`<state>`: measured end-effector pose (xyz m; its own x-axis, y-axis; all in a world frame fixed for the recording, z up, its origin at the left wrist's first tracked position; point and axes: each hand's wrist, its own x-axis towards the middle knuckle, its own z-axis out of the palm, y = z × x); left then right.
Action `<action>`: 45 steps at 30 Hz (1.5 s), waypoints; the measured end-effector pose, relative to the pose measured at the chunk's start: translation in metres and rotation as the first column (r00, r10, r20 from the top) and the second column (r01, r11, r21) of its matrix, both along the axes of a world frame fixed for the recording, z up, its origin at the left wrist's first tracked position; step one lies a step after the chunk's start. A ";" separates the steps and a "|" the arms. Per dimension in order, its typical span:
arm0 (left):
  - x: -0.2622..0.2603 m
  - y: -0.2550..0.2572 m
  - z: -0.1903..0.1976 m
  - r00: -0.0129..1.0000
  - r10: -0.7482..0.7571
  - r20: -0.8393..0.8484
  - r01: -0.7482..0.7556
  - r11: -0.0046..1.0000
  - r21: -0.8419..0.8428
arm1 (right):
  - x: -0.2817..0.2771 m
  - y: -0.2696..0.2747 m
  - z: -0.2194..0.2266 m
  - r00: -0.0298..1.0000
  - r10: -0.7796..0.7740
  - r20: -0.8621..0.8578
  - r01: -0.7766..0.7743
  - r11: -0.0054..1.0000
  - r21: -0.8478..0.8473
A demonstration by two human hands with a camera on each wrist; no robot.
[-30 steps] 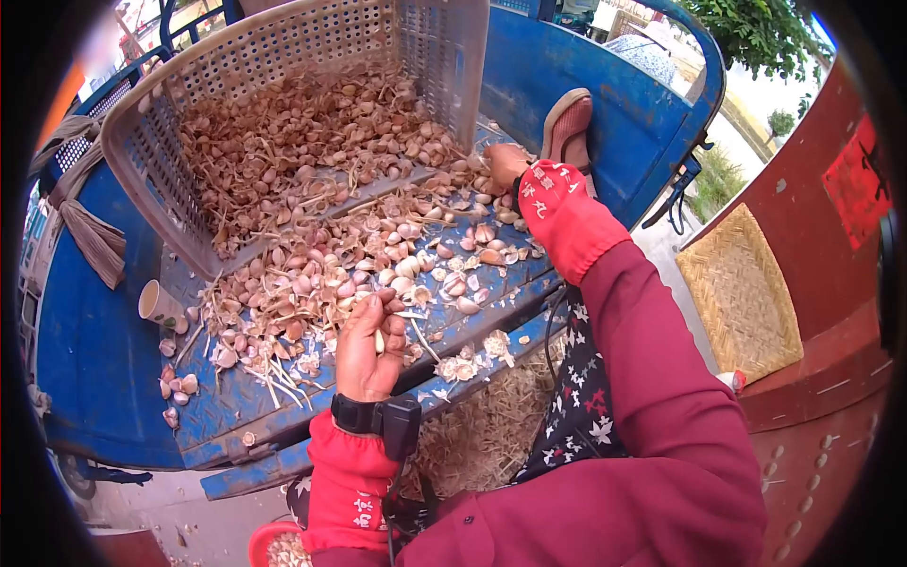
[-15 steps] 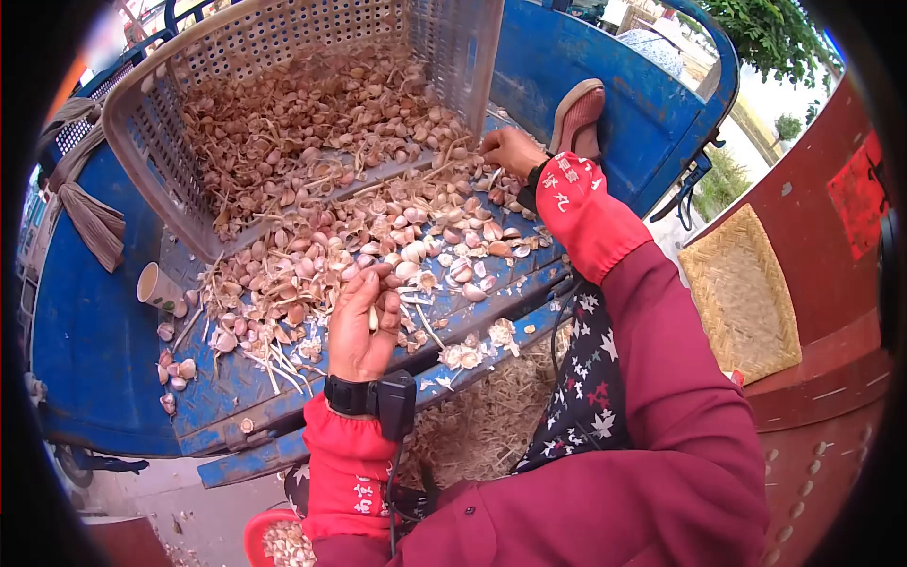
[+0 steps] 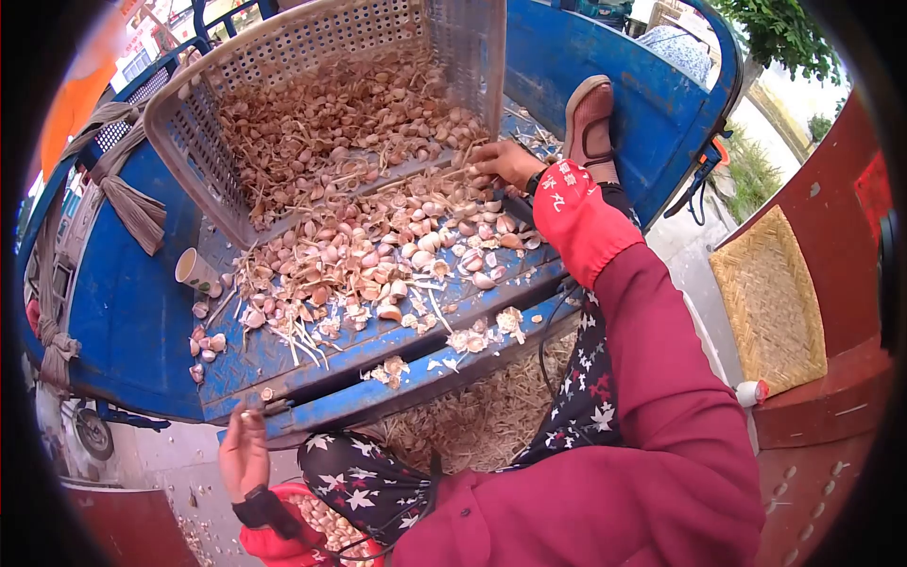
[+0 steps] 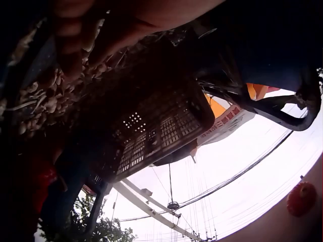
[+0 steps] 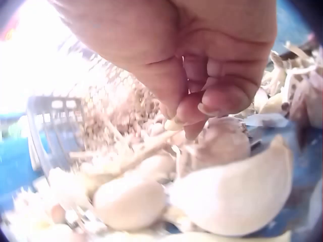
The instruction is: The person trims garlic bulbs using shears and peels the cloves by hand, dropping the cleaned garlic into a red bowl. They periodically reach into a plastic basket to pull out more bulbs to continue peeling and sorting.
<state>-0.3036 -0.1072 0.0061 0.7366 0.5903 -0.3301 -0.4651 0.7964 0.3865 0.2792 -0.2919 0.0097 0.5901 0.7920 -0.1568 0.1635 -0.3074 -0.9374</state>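
In the head view my left hand [image 3: 244, 455] is raised at the lower left beside a red bowl [image 3: 288, 489] of pale cloves. Its fingers point up, loosely bent; whether a clove lies in it is unclear. The left wrist view shows this hand [image 4: 108, 35] dark and close up. My right hand [image 3: 510, 163] is at the right end of the garlic pile [image 3: 359, 248], near the crate opening. In the right wrist view the thumb and fingertips of this hand [image 5: 202, 65] pinch a small pale garlic piece [image 5: 173, 125], above large cloves [image 5: 232, 194].
A perforated crate [image 3: 189, 156] lies on its side, full of garlic and skins, on the blue cart bed [image 3: 236, 364]. A paper cup [image 3: 196, 270] is at left, a shoe [image 3: 590, 118] beyond the right hand, and a woven mat [image 3: 770, 298] at far right.
My left hand has moved from the pile's front edge down and left to the bowl; the white clove in its palm no longer shows. My right hand has stayed by the crate opening.
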 end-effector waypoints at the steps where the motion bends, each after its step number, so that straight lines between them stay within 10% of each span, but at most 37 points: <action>1: -0.054 0.038 0.006 0.872 0.487 -0.050 -0.489 0.862 -0.136 | -0.004 -0.009 0.005 0.998 -0.026 -0.051 0.027 1.000 0.012; 2: -0.134 0.073 -0.002 0.788 0.543 0.290 -0.568 0.823 0.002 | -0.008 -0.017 0.010 0.998 -0.034 -0.050 0.035 0.999 0.012; 4: -0.179 0.072 0.029 0.425 0.747 0.511 -0.809 0.567 -0.156 | -0.023 -0.027 0.019 0.954 0.022 -0.298 0.015 0.992 0.122; 5: -0.162 0.071 0.030 0.424 0.746 0.514 -0.809 0.567 -0.155 | -0.043 -0.028 0.026 0.931 0.015 -0.365 0.061 0.979 0.195; 7: -0.065 0.047 0.032 0.912 0.195 0.360 -0.354 0.816 0.456 | -0.089 -0.020 0.029 0.940 -0.009 -0.342 0.093 0.969 0.228; 8: 0.009 0.010 0.046 0.972 0.133 0.194 -0.211 0.859 0.466 | -0.127 -0.018 0.039 0.950 0.001 -0.313 0.076 0.969 0.236; 13: 0.206 -0.095 0.041 0.892 -0.448 0.066 0.443 0.894 0.072 | -0.223 -0.009 0.052 0.832 0.082 0.549 -0.300 0.899 0.320; 21: 0.245 -0.064 -0.028 0.936 -0.352 -0.021 0.351 0.924 0.152 | -0.006 -0.041 0.026 0.677 -0.247 0.694 0.404 0.912 -0.069; 27: 0.246 -0.064 -0.023 0.930 -0.363 -0.067 0.364 0.876 0.316 | 0.042 -0.013 0.014 0.464 0.143 0.874 0.358 0.872 -0.333; 31: 0.243 -0.067 -0.023 0.925 -0.374 -0.062 0.374 0.877 0.301 | 0.045 0.008 0.005 0.557 0.005 0.831 0.531 0.767 -0.360; 34: 0.243 -0.067 -0.021 0.923 -0.381 -0.060 0.380 0.873 0.305 | 0.063 -0.006 -0.001 0.420 0.301 0.856 0.395 0.789 -0.471; 39: 0.244 -0.068 -0.023 0.924 -0.367 -0.107 0.381 0.864 0.330 | 0.082 -0.008 -0.003 0.610 -0.042 0.791 0.471 0.822 -0.320; 45: 0.246 -0.069 -0.023 0.919 -0.375 -0.121 0.393 0.847 0.358 | 0.073 0.013 -0.011 0.556 0.170 0.814 0.482 0.732 -0.482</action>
<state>-0.0576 -0.1758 -0.0169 0.9194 0.3477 -0.1838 -0.1263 0.7035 0.6994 0.3518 -0.2791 -0.0010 0.8156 0.5767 0.0475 0.5780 -0.8157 -0.0232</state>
